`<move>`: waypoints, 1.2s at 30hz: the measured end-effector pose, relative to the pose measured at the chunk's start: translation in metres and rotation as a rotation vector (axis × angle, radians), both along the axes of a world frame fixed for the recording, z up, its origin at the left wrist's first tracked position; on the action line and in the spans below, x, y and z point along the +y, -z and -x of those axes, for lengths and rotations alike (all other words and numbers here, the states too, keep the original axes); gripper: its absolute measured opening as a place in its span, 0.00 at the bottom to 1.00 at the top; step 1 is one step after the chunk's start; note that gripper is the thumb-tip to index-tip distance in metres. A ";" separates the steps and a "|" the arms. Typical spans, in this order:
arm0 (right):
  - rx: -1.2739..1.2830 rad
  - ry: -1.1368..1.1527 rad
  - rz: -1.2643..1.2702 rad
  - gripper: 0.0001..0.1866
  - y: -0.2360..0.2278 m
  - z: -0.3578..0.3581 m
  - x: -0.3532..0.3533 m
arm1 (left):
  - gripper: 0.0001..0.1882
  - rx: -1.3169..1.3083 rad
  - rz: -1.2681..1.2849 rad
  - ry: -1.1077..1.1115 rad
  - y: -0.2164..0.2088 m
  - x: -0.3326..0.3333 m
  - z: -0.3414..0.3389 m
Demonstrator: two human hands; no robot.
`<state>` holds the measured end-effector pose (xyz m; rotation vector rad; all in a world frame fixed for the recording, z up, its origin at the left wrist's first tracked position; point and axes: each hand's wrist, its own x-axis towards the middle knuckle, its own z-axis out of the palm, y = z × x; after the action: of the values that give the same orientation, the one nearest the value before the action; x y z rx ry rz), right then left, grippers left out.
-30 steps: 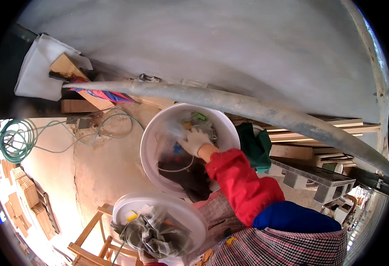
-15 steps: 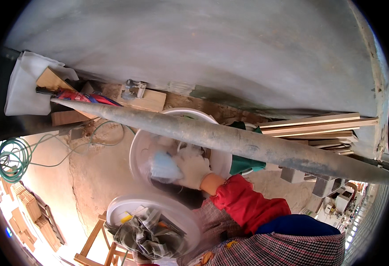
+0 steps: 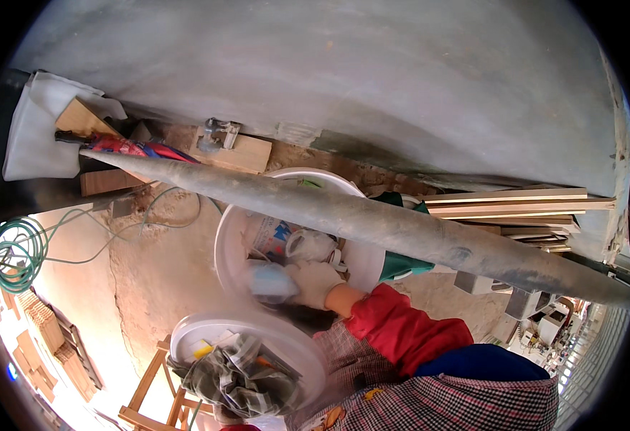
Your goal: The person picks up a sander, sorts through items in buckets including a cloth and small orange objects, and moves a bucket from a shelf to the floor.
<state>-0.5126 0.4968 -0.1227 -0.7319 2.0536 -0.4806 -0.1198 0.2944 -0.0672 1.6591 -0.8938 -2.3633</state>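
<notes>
My right hand point(image 3: 316, 285), in a pale glove, reaches into a large white bucket point(image 3: 230, 248) with its fingers closed on a blurred light-blue object point(image 3: 270, 282) I cannot name. Inside, past the hand, lie a clear plastic wrapped item point(image 3: 309, 246) and a printed blue-and-white package point(image 3: 275, 235). Close to me is a round white lid point(image 3: 308, 352), carrying a crumpled grey-green checked cloth point(image 3: 239, 381) and a small yellow item point(image 3: 203, 350). My gloved left hand point(image 3: 226, 414) is at the lid's lower edge, apparently holding it, its fingers mostly hidden.
A thick grey pole point(image 3: 372, 223) crosses over the bucket. Wooden strips point(image 3: 516, 205) lie along the wall at right; a folded umbrella point(image 3: 142, 149) and a board point(image 3: 239, 154) are at left. A green hose coil point(image 3: 17, 255) and a wooden stool point(image 3: 146, 388) stand left.
The right hand has shifted slightly with the light-blue object, uncovering the printed package and clear wrapped item. The cloth and lid have barely moved.
</notes>
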 end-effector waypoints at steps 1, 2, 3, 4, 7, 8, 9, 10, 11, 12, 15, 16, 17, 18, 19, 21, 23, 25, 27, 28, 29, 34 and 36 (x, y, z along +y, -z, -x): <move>0.003 -0.007 -0.008 0.29 0.000 0.002 0.002 | 0.25 0.014 0.007 0.005 0.001 -0.001 0.002; -0.025 -0.032 -0.022 0.28 0.002 0.004 0.006 | 0.25 0.046 0.008 0.012 0.004 -0.001 -0.004; -0.053 -0.061 -0.028 0.26 0.004 0.005 0.008 | 0.26 0.029 0.049 -0.021 0.009 -0.004 -0.020; -0.084 -0.091 -0.031 0.25 0.006 0.005 0.009 | 0.26 0.008 0.095 -0.056 0.014 -0.008 -0.038; -0.176 -0.030 -0.083 0.19 -0.013 0.013 0.016 | 0.25 -0.017 0.079 0.009 0.007 -0.003 -0.014; -0.051 0.045 -0.067 0.19 -0.023 0.019 0.017 | 0.25 -0.023 0.057 0.055 -0.001 -0.002 0.002; 0.075 0.117 -0.048 0.18 -0.032 0.026 0.019 | 0.24 -0.041 0.021 0.002 -0.004 -0.002 0.003; 0.193 0.191 -0.019 0.18 -0.034 0.033 0.021 | 0.24 -0.063 -0.004 -0.051 -0.009 -0.003 0.001; 0.261 0.263 -0.058 0.20 -0.026 0.040 0.032 | 0.23 -0.077 -0.051 -0.097 -0.007 -0.002 0.004; 0.329 0.333 -0.096 0.23 -0.017 0.047 0.041 | 0.23 -0.082 -0.048 -0.086 -0.005 -0.001 0.007; 0.570 0.317 -0.114 0.22 -0.020 0.072 0.037 | 0.22 -0.169 0.103 -0.031 -0.004 0.001 0.000; 0.515 0.309 -0.133 0.22 -0.019 0.077 0.035 | 0.22 -0.152 0.054 -0.097 -0.003 0.002 -0.009; 0.466 0.304 -0.158 0.23 -0.016 0.082 0.036 | 0.22 -0.131 0.000 -0.158 -0.002 0.004 -0.005; 0.414 0.298 -0.179 0.23 -0.014 0.085 0.034 | 0.22 -0.111 -0.049 -0.222 -0.004 0.006 0.001; 0.456 0.285 -0.166 0.25 -0.012 0.088 0.032 | 0.22 -0.142 -0.033 -0.226 -0.007 0.008 0.007; 0.484 0.323 -0.135 0.26 -0.004 0.089 0.027 | 0.22 -0.165 0.029 -0.151 -0.007 0.009 0.000; 0.438 0.361 -0.166 0.30 -0.002 0.089 0.023 | 0.21 -0.155 0.032 -0.152 -0.008 0.011 -0.003; 0.502 0.348 -0.175 0.31 -0.003 0.086 0.021 | 0.21 -0.112 -0.023 -0.230 -0.008 0.014 -0.002; 0.611 0.313 -0.121 0.31 -0.007 0.082 0.015 | 0.21 -0.106 -0.032 -0.247 -0.008 0.014 -0.011; 0.691 0.284 -0.066 0.30 -0.011 0.080 0.011 | 0.21 -0.103 -0.037 -0.256 -0.007 0.013 -0.015; 0.771 0.254 -0.011 0.29 -0.016 0.078 0.008 | 0.21 -0.113 -0.045 -0.255 -0.006 0.013 -0.017; 0.208 0.257 0.145 0.25 -0.027 0.053 -0.017 | 0.23 -0.125 -0.059 -0.248 0.001 0.014 -0.027; -0.067 0.042 0.272 0.26 -0.017 0.034 -0.030 | 0.26 -0.044 -0.051 -0.213 0.009 0.015 -0.040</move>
<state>-0.5467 0.4665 -0.1058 -0.8205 1.9650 -0.8090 -0.0794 0.3091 -0.0761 1.7364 -0.6320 -2.2330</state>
